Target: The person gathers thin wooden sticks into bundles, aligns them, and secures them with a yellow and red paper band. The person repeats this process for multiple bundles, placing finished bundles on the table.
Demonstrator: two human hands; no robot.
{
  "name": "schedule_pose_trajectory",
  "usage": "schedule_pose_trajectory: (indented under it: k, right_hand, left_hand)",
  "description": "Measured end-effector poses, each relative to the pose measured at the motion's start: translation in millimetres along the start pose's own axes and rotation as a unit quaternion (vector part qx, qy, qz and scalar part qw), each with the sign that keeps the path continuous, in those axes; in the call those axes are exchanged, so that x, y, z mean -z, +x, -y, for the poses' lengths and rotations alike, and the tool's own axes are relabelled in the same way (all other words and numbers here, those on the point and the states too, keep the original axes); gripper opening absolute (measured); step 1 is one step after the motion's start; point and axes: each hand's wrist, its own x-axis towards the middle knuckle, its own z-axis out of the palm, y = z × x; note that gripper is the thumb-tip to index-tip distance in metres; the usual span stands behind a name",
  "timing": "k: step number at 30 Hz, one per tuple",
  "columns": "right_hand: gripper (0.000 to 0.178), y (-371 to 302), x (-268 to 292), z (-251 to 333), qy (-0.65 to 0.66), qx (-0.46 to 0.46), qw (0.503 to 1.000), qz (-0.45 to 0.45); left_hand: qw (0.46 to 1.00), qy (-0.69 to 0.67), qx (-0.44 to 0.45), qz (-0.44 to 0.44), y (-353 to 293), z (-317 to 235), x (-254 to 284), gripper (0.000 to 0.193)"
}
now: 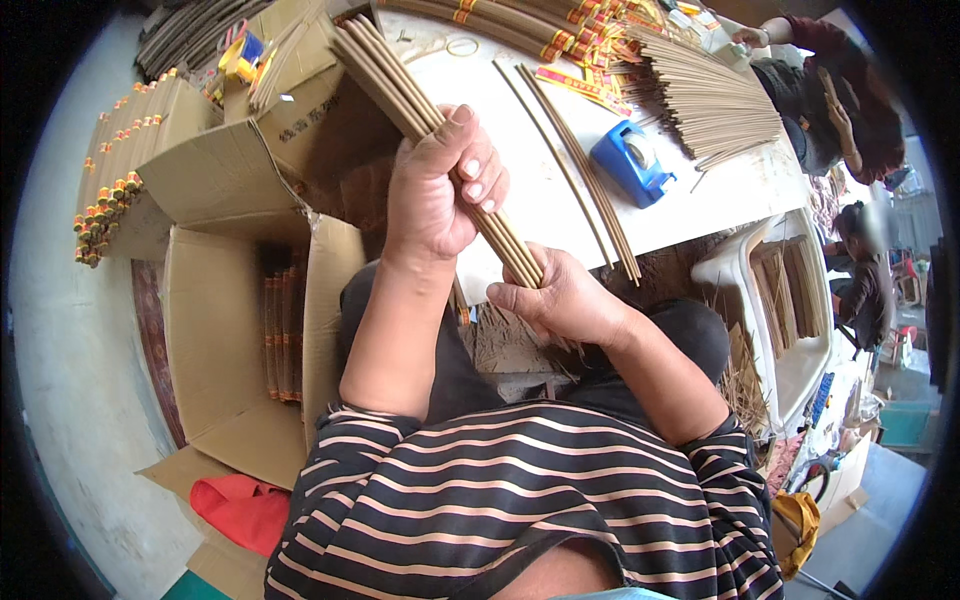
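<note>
A slanting bundle of thin brown incense sticks [380, 75] is held in front of me above the white table's near edge. My left hand [440, 190] is closed around the middle of the bundle, its thumb lying along the sticks. Lower down, my right hand [570, 300] grips the near end, thumb across the top. A few loose incense sticks [575, 160] lie on the white table [500, 120], to the right of the bundle. Beyond them stands a blue tape dispenser [630, 165].
A fanned heap of sticks [710, 100] covers the table's far right, beside banded bundles [520, 35]. An open cardboard box [230, 340] containing bundles stands left, near stacked bundles [120, 165]. On the right are a white tub [725, 275] and another person [850, 100].
</note>
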Motion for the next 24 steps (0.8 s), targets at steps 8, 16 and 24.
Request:
schedule_pose_trajectory:
  k: [8, 16, 24]
  right_hand:
    - [0.025, 17.7, 23.9, 37.0, -0.020, 0.303, 0.945, -0.122]
    - [0.024, 49.7, 36.2, 3.4, 0.017, 0.274, 0.956, -0.102]
    - [0.027, 40.5, 31.4, 4.3, -0.025, 0.342, 0.929, -0.137]
  left_hand:
    - [0.907, 0.318, -0.184, 0.206, 7.5, -32.8, -106.5, 0.024]
    - [0.914, 0.386, -0.111, 0.060, 12.3, 6.0, -74.1, 0.015]
    - [0.887, 0.435, -0.153, 0.013, 8.2, 13.4, -81.4, 0.020]
